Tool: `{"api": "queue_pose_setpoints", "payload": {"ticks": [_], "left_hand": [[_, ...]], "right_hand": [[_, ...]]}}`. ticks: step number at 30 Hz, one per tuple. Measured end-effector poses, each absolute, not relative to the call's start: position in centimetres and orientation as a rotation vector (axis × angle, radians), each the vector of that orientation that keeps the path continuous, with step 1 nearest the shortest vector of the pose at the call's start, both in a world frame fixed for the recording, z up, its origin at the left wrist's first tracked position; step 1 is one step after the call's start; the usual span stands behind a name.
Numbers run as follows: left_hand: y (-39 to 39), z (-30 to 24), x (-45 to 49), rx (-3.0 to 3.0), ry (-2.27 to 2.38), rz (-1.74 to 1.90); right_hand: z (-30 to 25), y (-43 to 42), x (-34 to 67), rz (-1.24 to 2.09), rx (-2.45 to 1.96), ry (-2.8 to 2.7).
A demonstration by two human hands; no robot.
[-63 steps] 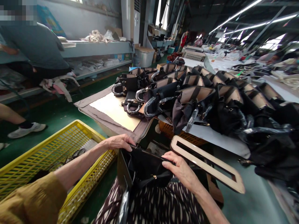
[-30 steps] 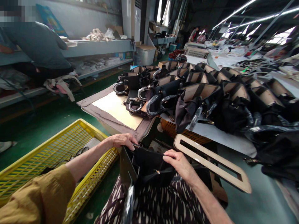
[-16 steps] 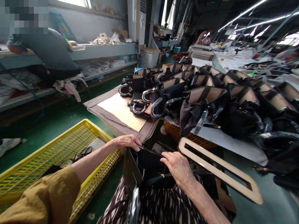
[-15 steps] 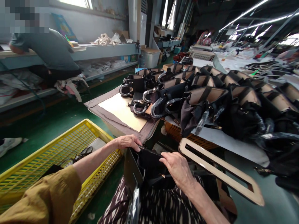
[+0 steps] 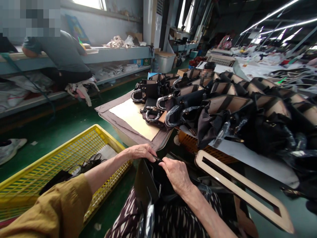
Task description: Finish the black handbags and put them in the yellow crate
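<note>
A black handbag (image 5: 146,185) lies tilted on my lap, its dark inside facing up and a plastic-wrapped handle (image 5: 149,216) hanging toward me. My left hand (image 5: 143,152) pinches the bag's far top edge. Close beside it, my right hand (image 5: 177,173) has thumb and fingers closed on the same edge. Only a small gap separates the fingertips. The lower part of the bag blends into the patterned cloth over my legs. Right of my right hand is a pale, long frame with a slot (image 5: 244,190).
A yellow plastic crate (image 5: 61,153) with black pieces in it stands at left on the green floor. Many black handbags (image 5: 223,102) crowd the table ahead, beside a cream board (image 5: 135,114). A person in a grey shirt (image 5: 58,51) leans over a bench at back left.
My right hand has slid left along the bag's edge, up to my left hand. The view has turned slightly left, so the surroundings sit further right.
</note>
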State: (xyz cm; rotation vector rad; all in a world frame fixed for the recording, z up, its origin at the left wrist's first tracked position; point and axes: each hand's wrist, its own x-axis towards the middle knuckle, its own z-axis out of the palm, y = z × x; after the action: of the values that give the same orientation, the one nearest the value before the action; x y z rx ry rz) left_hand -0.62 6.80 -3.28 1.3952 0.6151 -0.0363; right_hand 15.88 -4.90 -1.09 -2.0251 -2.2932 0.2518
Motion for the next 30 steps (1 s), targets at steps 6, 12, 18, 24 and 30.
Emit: {"api": "queue_pose_setpoints", "payload": {"ticks": [6,12,18,24,30], "left_hand": [[7.0,-3.5,-0.6,1.545,0.630,-0.010],[6.6,-2.8,-0.5,1.746,0.638,0.028],[5.9,-2.1,-0.5,2.018,0.671,0.178],[5.5,-1.6,-0.3,2.041,0.661,0.197],[5.3,-1.5,0.3,1.956,0.672,0.163]], "right_hand": [[-1.5,-4.3,15.4,0.236,-2.023,-2.287],[-1.7,-4.2,15.4,0.220,-2.049,-2.268],[-1.6,-4.3,15.0,0.188,-2.062,-2.260],[-0.9,-4.0,14.5,0.224,-2.032,-2.287],[-0.5,-3.9,14.6,0.275,-2.085,-2.279]]}}
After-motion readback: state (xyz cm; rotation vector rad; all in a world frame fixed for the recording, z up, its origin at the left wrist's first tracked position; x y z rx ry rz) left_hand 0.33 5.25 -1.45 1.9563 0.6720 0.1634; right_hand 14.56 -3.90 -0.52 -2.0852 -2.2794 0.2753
